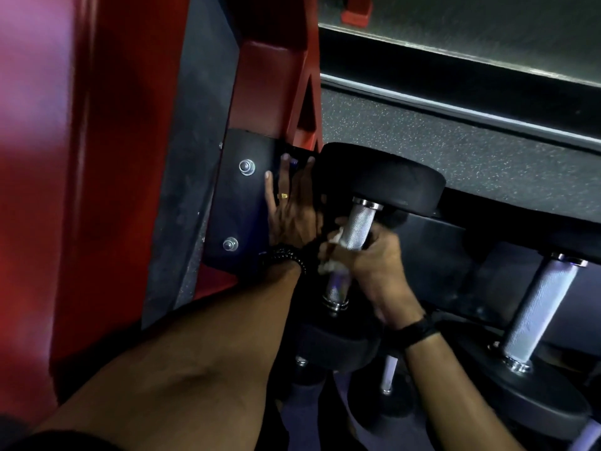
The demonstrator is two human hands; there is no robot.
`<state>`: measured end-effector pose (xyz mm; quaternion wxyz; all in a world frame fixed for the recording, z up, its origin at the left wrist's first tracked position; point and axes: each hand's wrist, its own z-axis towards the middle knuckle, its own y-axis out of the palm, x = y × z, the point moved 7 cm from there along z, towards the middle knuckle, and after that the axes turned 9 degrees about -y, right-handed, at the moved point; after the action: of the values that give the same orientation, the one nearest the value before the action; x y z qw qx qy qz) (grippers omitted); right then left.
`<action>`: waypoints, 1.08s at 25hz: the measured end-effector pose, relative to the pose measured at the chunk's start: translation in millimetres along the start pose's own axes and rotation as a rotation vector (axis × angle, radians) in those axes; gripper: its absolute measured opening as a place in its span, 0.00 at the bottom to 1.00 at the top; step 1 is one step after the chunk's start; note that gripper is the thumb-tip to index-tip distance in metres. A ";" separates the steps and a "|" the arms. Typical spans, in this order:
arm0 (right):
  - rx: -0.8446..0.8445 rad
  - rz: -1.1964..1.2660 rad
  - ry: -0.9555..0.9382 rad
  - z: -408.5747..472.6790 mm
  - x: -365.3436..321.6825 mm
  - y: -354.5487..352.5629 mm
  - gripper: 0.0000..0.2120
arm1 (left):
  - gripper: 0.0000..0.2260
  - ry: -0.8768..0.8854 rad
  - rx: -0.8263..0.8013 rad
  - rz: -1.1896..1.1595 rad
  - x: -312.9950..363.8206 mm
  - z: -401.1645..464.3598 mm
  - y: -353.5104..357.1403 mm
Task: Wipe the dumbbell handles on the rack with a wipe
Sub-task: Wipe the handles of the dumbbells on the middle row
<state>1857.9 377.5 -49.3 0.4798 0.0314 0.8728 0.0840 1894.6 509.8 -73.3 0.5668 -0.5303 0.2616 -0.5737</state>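
The handle (359,224) of the leftmost dumbbell on the rack (455,236) was gripped by the right hand (374,258), fingers curled round it with the wipe (335,239) bunched beneath. The left hand (289,206) was laid flat, fingers straight, against the rack's end plate (240,203). The wipe was judged soft and light, and the knurled handle stiff, grippy and best grasped mid-length.
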 end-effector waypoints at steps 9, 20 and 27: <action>0.051 -0.228 -0.100 -30.4 -2.0 -31.5 0.16 | 0.21 0.002 -0.056 -0.001 0.7 -1.0 -2.7; 0.155 -0.184 -0.248 -33.9 1.6 -39.5 0.16 | 0.23 -0.020 -0.117 0.002 1.6 -2.5 -3.3; -0.107 -0.546 -0.152 -36.4 42.3 -29.4 0.09 | 0.24 -0.037 -0.145 0.030 3.2 -3.7 -3.4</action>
<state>1805.2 350.1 -70.5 0.5497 -0.2239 0.8047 -0.0052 1890.6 506.5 -70.4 0.5403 -0.5764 0.2999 -0.5347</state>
